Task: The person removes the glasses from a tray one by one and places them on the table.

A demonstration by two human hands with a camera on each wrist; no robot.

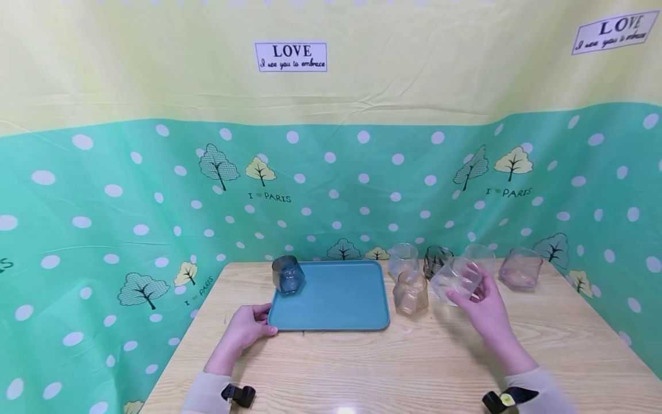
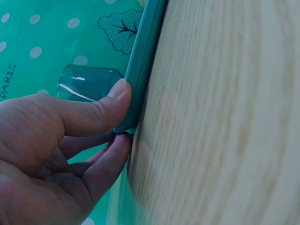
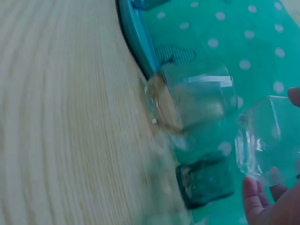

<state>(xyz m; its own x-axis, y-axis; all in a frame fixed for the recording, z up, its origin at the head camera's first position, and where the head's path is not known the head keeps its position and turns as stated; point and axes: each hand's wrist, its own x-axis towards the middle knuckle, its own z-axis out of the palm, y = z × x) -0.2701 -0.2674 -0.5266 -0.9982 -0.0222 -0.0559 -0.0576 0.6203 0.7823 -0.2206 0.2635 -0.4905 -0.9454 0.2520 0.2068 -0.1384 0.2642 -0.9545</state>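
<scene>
My left hand [image 1: 245, 328] pinches the near left corner of a teal rectangular tray [image 1: 336, 299]; in the left wrist view the thumb [image 2: 119, 91] presses its rim, with fingers on the other side. A dark blue faceted glass [image 1: 288, 275] stands at the tray's left end. My right hand [image 1: 488, 307] holds a clear faceted glass [image 1: 452, 282], tilted and seemingly off the table, between thumb and fingers. Left of that glass stands an amber glass [image 1: 411, 294]. The right wrist view shows the held clear glass [image 3: 267, 140] beside the amber glass [image 3: 192, 98].
Behind the amber glass is a clear glass [image 1: 402, 259]. A dark grey glass [image 1: 435, 260] and another clear glass [image 1: 481, 256] stand partly hidden behind the held one. A pinkish glass [image 1: 519, 270] is farther right. A patterned cloth [image 1: 331, 190] hangs behind the wooden table [image 1: 362, 374].
</scene>
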